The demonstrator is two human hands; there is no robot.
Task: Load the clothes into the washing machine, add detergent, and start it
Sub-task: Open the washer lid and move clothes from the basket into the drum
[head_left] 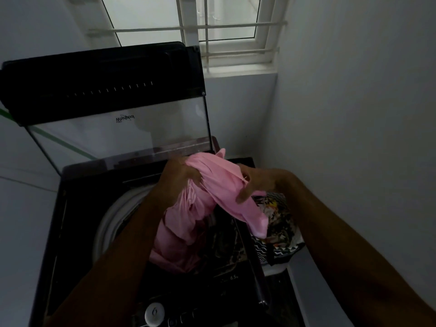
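Hands (pixel 181 175) (pixel 257 182) gripping soft, crumpled pink garment (pixel 212 185), above washer tub (pixel 111 215)

"whirlpool" on lid (pixel 122 135), "6.5" on panel (pixel 226 283)

drum (pixel 111 223): mostly hidden | control panel (pixel 179 315): cut off, dim

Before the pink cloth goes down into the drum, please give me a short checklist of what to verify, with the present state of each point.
1. Lid of the washing machine raised: ok.
2. Left hand grips the pink garment: ok.
3. Right hand holds the same garment: ok.
4. Garment is above the drum opening: ok, though one end hangs toward the right edge.
5. Patterned clothes are inside the drum: not ok, they lie beside the machine on the right.
6. Room left in the drum: cannot tell, too dark.
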